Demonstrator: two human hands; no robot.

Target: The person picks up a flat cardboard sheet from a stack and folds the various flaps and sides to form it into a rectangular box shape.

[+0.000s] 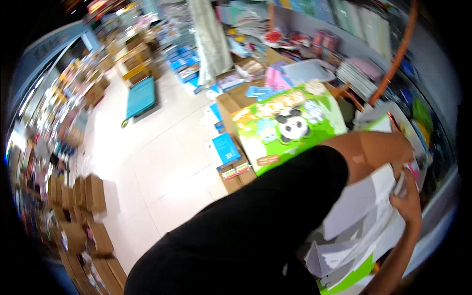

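Note:
Both my hands are at the far right, over an opened white carton or sheet packaging (357, 214) with green printed parts. My right hand (407, 202) comes up from the lower right and pinches a white flap or sheet edge. Just above it, my left hand (402, 151) reaches in past my black sleeve (258, 206). Its fingers point down at the same white edge, but blur hides whether they grip it. Something pink (413, 171) shows beside the fingers. A flat green package with a cartoon panda (293, 129) lies beyond my left forearm.
Blue-and-white boxes (223, 149) and brown cartons (236, 92) border the goods. An orange pole (400, 55) slants at the right. A teal platform trolley (142, 96) stands on the tiled floor (166, 147). Stacked cartons (79, 221) line the left; a person (44, 149) is far off there.

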